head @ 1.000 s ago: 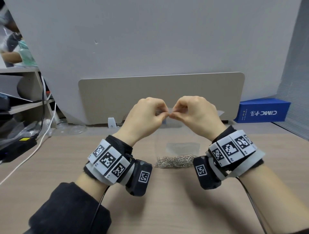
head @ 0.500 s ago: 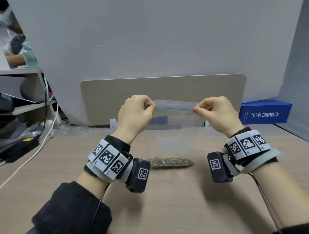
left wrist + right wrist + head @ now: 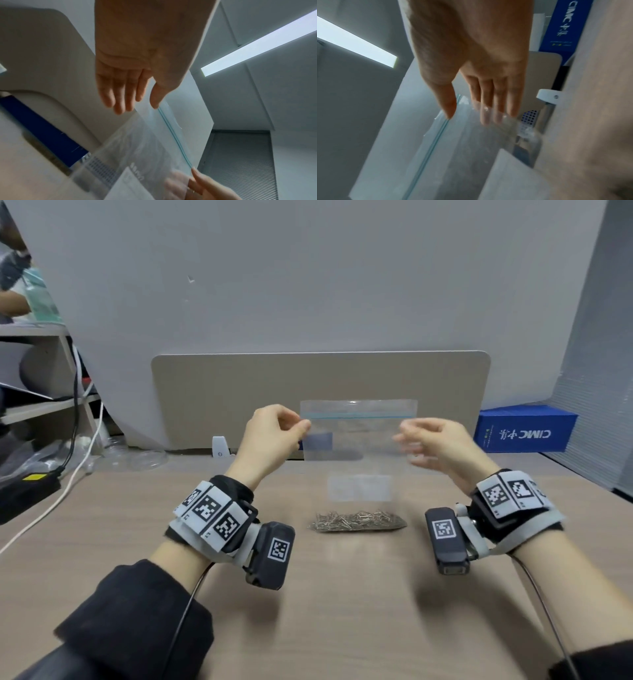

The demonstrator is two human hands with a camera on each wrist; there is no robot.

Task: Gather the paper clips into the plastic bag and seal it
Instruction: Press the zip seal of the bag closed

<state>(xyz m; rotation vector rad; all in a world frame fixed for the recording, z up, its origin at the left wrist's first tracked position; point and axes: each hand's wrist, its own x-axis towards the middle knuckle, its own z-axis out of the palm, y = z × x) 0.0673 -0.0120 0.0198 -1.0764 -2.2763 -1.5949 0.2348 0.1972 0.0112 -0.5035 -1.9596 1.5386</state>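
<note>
Our wooden desk (image 3: 102,525) runs out to a beige panel (image 3: 239,392) at the wall. Nearest us, between our wrists, the paper clips (image 3: 358,520) lie heaped in the bottom of the plastic bag (image 3: 359,440), which stands upright between our hands. Our left hand (image 3: 270,436) pinches its top left corner at the blue zip line. Our right hand (image 3: 442,445), blurred, has loosened since half a second ago, fingers straightened against the bag's right edge; it pinched the zip then. Beyond it sits a blue box (image 3: 524,433).

Head view downward; wrist views upward, close.
</note>
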